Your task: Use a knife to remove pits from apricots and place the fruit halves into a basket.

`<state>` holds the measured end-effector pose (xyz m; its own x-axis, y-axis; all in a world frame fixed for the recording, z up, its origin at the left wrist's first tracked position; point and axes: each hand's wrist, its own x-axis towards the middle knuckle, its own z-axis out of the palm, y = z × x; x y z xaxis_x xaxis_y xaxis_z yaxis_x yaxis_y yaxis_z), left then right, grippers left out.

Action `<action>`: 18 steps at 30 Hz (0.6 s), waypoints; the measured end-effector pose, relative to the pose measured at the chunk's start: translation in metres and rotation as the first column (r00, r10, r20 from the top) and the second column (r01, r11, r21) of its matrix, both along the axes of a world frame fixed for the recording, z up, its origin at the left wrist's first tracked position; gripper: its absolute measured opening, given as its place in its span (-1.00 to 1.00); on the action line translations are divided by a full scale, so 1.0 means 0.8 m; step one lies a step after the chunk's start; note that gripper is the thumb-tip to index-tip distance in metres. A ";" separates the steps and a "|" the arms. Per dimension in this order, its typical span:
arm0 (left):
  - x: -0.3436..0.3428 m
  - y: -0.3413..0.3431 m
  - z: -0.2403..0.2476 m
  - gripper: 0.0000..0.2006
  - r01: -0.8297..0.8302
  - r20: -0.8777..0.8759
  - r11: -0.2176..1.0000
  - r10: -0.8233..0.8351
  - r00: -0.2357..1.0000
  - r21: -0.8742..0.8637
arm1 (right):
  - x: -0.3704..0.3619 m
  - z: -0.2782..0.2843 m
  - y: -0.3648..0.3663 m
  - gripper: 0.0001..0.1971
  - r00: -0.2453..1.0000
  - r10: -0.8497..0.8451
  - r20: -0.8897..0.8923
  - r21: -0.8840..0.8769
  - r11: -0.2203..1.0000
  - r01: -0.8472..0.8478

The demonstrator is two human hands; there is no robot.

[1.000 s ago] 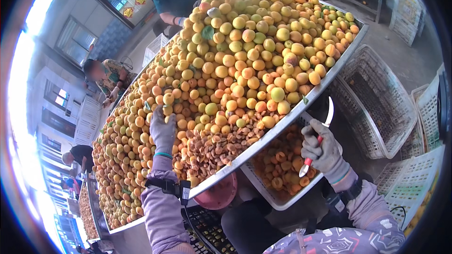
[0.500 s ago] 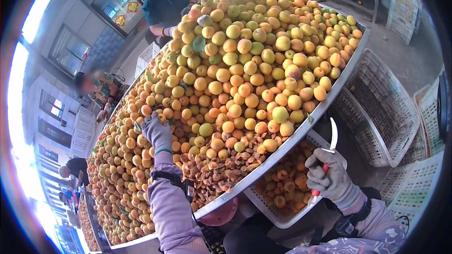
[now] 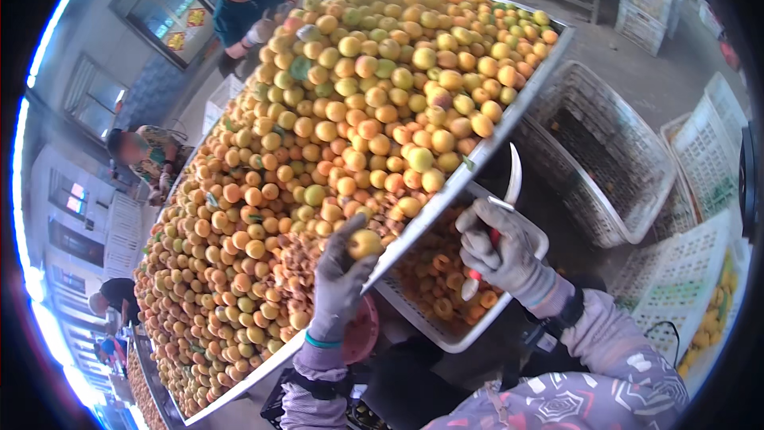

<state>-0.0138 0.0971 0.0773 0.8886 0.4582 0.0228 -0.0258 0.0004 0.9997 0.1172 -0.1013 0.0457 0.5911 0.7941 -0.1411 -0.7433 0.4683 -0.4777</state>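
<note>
My gloved left hand (image 3: 336, 287) is closed on a yellow apricot (image 3: 365, 244), near the metal edge of a table heaped with whole apricots (image 3: 318, 143). Brown apricot pits (image 3: 292, 267) lie in a patch beside that hand, partly hidden behind it. In my gloved right hand (image 3: 508, 259) is a knife (image 3: 515, 177) with a red handle, its curved blade pointing up and away from me. This hand is over a white plastic crate (image 3: 461, 342), which holds opened orange apricot halves (image 3: 438, 275).
Empty-looking white crates (image 3: 613, 191) stand on the floor to the right, and another there holds yellow fruit (image 3: 712, 318). A pink basin (image 3: 362, 330) sits under the table edge (image 3: 434, 219). Co-workers (image 3: 243, 12) are along the table's far and left sides.
My left hand has come back from the heap toward the near edge, with an apricot in its fingers. The right hand with the knife has shifted left, and the view has turned slightly right.
</note>
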 end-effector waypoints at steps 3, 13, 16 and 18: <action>-0.010 -0.072 -0.017 -0.46 0.166 -0.029 0.948 -0.181 0.983 -0.273 | 0.005 0.016 -0.009 -0.64 0.997 -0.045 0.069 0.151 0.988 0.034; -0.011 -0.130 -0.091 -0.45 0.228 -0.037 0.923 -0.251 0.967 -0.309 | 0.012 -0.005 -0.016 -0.81 0.448 -0.413 0.793 0.130 0.833 0.538; -0.007 -0.136 -0.082 -0.47 0.212 -0.083 0.926 -0.249 0.965 -0.312 | 0.014 -0.015 -0.012 -0.75 0.107 -0.405 0.908 0.283 0.782 0.555; -0.009 -0.138 -0.077 -0.47 0.187 -0.116 0.924 -0.237 0.964 -0.334 | 0.011 -0.013 -0.011 -0.72 -0.010 -0.392 0.920 0.334 0.769 0.545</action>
<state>-0.0209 -0.0133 0.0156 0.9470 0.2192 -0.2349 0.1617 0.3066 0.9380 0.1257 -0.1104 0.0356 0.5449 0.3081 0.7799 0.6631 0.4109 -0.6256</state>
